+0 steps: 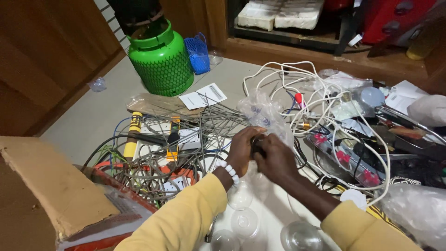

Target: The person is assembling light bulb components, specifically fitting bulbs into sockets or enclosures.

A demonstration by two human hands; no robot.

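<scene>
1. The left hand (241, 148) and right hand (276, 158) meet just in front of the clear plastic bag (262, 111), both closed around a small dark part (257, 148) pinched between the fingers.
2. The part looks light, hard and smooth, so I judge it easy to lose from the fingertips; a firm pinch on its sides suits it best.
3. The glass bulbs (241, 197) below the hands, nearer the person than the bag, look thin and breakable.
4. The white cable (320, 100) to the right of the bag is limp and tangles easily.
5. The fingers cover most of the part, so its shape is unclear. The grey wires (186, 139) to the left of the bag overlap too much to trace.
</scene>
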